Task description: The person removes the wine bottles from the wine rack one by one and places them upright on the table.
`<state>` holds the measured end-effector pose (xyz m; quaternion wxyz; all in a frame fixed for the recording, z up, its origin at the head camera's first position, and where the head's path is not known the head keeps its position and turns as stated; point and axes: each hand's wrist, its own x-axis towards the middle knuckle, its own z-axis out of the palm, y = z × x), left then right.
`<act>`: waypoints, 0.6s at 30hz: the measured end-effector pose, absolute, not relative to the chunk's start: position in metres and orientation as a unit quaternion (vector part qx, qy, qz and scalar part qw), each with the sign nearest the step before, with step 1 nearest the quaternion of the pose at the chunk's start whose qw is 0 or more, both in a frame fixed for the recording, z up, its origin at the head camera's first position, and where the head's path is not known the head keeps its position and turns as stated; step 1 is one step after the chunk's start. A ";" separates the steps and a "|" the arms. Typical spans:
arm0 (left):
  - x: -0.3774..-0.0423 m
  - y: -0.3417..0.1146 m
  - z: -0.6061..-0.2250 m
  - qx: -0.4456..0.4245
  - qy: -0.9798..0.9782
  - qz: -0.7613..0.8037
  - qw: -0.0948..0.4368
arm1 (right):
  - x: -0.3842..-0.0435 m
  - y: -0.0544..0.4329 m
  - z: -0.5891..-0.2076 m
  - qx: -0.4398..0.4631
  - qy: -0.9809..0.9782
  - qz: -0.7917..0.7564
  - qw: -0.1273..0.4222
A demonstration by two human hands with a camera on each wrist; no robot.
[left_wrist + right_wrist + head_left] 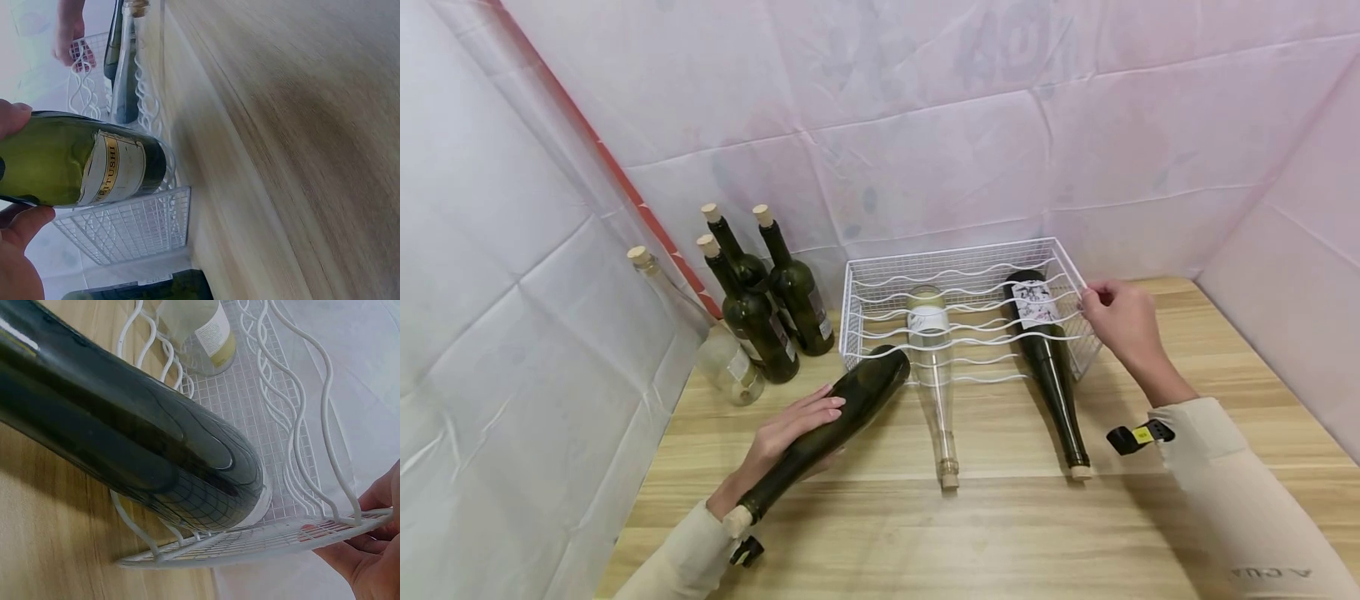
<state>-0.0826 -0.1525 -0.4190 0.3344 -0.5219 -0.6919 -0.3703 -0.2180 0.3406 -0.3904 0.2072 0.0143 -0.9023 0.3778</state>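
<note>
My left hand [793, 429] grips a dark green corked wine bottle [842, 408] around its body, base pointing at the left front of a white wire wine rack [848, 287]. In the left wrist view this bottle's cream label [115, 167] shows, and its base is close to the wavy wires; contact is hard to tell. With fingers and thumb, my right hand [1120, 321] pinches the rack's right side edge. A clear bottle [942, 400] lies in the rack's middle, cork toward me. Another dark bottle [1056, 392] lies at the right, its floral label [1033, 302] under the wires.
Left of the rack stand several upright corked bottles: dark green ones [801, 300] and a clear one [726, 362]. The rack sits on a wood-grain table [970, 542]. White sheeting [925, 167] hangs behind and at both sides.
</note>
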 end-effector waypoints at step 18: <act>-0.070 -0.139 -0.394 -0.353 -0.776 -0.430 0.297 | -0.223 0.357 -0.379 -0.018 -0.898 0.434 0.071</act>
